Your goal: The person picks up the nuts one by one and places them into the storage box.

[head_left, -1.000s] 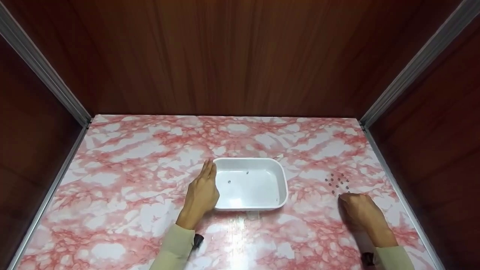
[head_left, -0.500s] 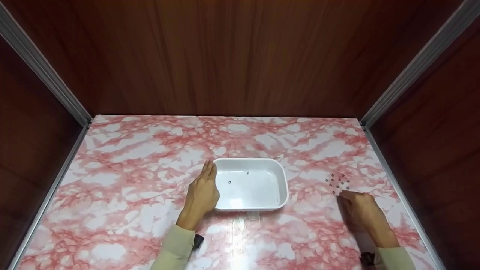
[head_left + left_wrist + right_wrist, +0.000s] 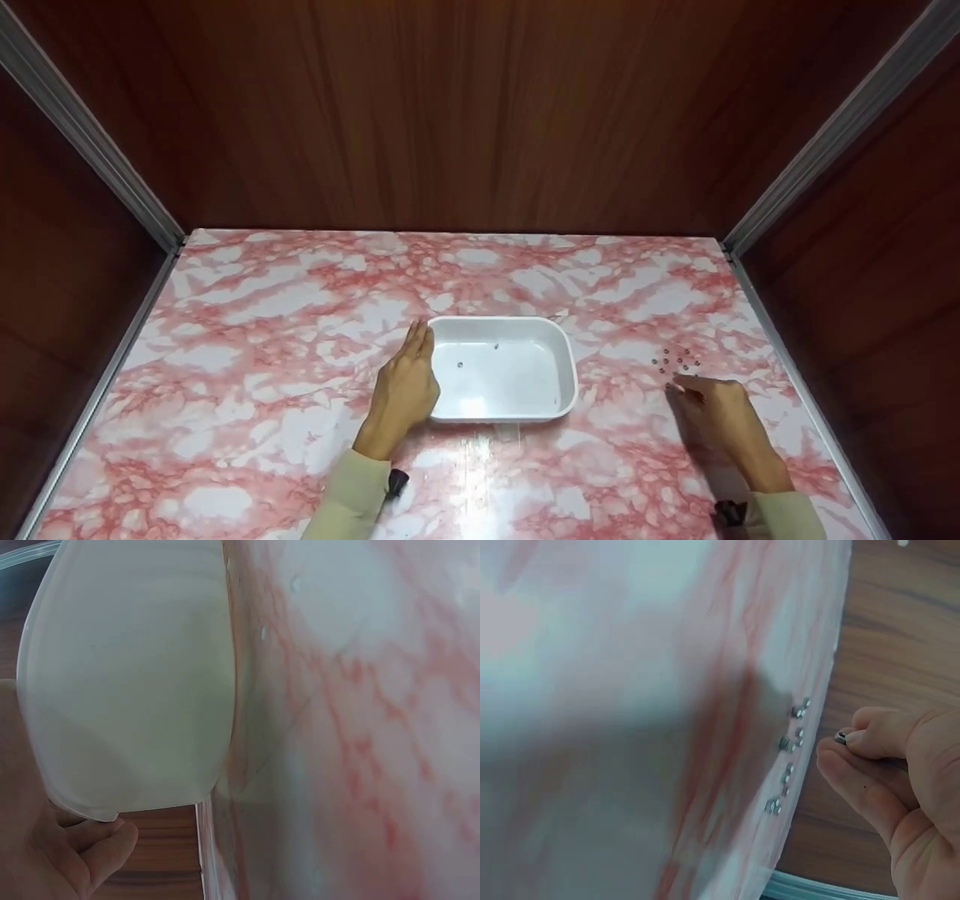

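A white rectangular tray (image 3: 517, 382) with rounded corners stands mid-table, a few tiny nuts (image 3: 460, 365) on its floor. My left hand (image 3: 405, 386) holds its left end, fingers lying along the outer wall; the left wrist view has fingertips (image 3: 112, 844) at the rim and the thumb side above it. On the right, my right hand (image 3: 724, 412) pinches a small metal nut (image 3: 841, 737) between thumb and index finger, close by a loose group of several nuts (image 3: 666, 361) on the table. In the right wrist view those nuts (image 3: 786, 744) lie just beyond the fingertips.
The table (image 3: 262, 360) has a red-and-white marbled top. Dark wood panels (image 3: 450, 112) close it in at the back and both sides, with metal rails (image 3: 772, 345) along the side edges. Light glares off the surface in front of the tray.
My right hand has shifted slightly left and away from me, its fingertips lifting with the nut in them. The left hand and the tray have stayed put.
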`<state>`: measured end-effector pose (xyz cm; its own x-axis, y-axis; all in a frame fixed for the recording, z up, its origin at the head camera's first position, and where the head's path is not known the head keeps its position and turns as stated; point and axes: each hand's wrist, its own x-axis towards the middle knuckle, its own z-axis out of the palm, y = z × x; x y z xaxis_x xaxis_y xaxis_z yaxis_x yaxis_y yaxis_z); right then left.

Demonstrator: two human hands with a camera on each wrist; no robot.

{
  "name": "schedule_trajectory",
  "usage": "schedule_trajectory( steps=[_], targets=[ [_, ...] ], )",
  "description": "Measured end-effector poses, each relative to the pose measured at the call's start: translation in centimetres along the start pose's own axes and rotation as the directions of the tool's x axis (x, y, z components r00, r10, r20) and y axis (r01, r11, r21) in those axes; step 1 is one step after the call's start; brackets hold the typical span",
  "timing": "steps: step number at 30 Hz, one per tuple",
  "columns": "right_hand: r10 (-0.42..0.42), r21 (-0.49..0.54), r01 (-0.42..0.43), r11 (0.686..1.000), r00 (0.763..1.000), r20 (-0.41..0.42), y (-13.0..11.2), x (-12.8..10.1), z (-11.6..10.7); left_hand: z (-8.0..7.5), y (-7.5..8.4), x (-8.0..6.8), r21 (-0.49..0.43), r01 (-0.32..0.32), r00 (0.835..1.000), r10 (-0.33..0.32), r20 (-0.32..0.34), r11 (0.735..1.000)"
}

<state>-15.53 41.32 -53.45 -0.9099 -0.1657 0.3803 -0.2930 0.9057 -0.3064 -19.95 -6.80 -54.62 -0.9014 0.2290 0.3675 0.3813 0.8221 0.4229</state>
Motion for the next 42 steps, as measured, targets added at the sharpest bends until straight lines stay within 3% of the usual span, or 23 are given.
schedule_trajectory(
  steps=[7,10,12,15,19,22,28,33,38,42],
  targets=[
    [0.072,0.121,-0.064,0.991,0.995,-0.065,-1.1,0.9,0.2,0.1,-0.1,0.0,0.002,0.013,1.0,-0.013,0.014,1.0],
    [0.151,0.255,-0.142,0.956,0.988,-0.02,-1.9,1.4,0.2,0.0,-0.1,-0.1,0.0,0.012,1.0,-0.012,0.012,1.0],
    [0.228,0.375,-0.229,0.898,0.972,0.047,-2.6,1.8,0.1,0.0,-0.1,0.0,0.004,0.011,1.0,-0.011,0.013,1.0],
    [0.315,0.547,-0.356,0.758,0.934,0.171,-3.6,2.2,0.0,-0.1,-0.1,-0.1,-0.003,0.01,1.0,-0.01,0.023,1.0],
    [0.351,0.693,-0.449,0.565,0.89,0.291,-4.7,3.0,0.0,-0.1,0.0,-0.2,-0.024,0.024,0.999,-0.023,0.043,0.999],
    [0.34,0.737,-0.471,0.485,0.878,0.337,-5.2,3.6,0.2,-0.2,0.1,-0.3,-0.027,0.037,0.998,-0.036,0.044,0.999],
    [0.307,0.777,-0.499,0.383,0.862,0.403,-6.6,4.8,0.5,-0.2,0.0,-0.1,-0.015,0.036,0.999,-0.036,0.036,0.999],
    [0.273,0.797,-0.503,0.335,0.861,0.429,-7.9,5.6,1.0,-0.1,0.0,-0.3,-0.007,0.028,0.999,-0.028,0.045,1.0],
    [0.223,0.81,-0.483,0.332,0.875,0.43,-9.2,6.6,1.3,-0.2,0.0,-0.2,-0.001,0.038,0.998,-0.038,0.06,0.999],
    [0.202,0.81,-0.497,0.312,0.868,0.455,-10.2,7.4,1.6,-0.3,0.0,0.0,0.013,0.032,0.998,-0.032,0.06,0.999]
  ],
)
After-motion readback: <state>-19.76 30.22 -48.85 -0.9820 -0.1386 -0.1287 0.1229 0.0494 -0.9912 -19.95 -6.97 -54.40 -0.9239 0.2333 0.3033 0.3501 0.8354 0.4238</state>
